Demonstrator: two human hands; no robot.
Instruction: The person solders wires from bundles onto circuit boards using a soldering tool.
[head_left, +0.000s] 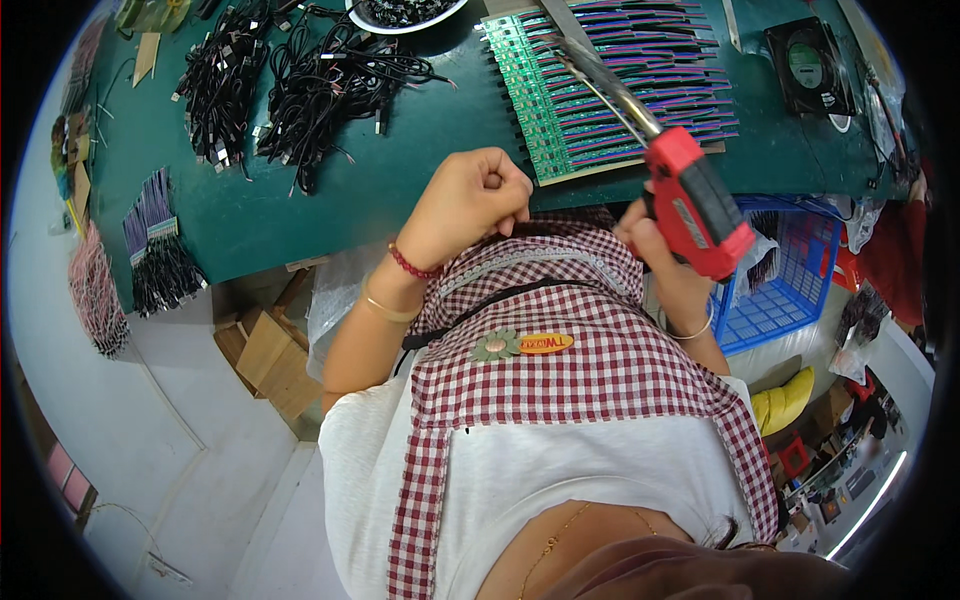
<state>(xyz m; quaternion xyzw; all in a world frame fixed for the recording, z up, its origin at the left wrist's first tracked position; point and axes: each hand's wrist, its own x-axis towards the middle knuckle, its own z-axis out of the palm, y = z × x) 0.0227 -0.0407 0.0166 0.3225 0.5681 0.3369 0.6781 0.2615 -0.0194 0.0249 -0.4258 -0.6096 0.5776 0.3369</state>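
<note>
My right hand (pixel 662 252) grips a red and black soldering gun (pixel 702 205), whose metal barrel points up and left across the work table. The gun's tip is over a panel of small green circuit boards (pixel 535 110), from which rows of thin multicoloured wires (pixel 640 95) run to the right. I cannot tell whether the tip touches anything there. My left hand (pixel 478 198) is closed at the table's near edge, left of the panel, its fingers curled in. Whatever those fingers may hold is hidden.
Two heaps of black USB cables (pixel 325 100) lie on the green table (pixel 400 155), with a white bowl of small black parts (pixel 408 28) behind. A black fan (pixel 808 65) stands at the right. Wire bundles (pixel 165 250) hang over the left edge. A blue crate (pixel 770 310) sits below, right.
</note>
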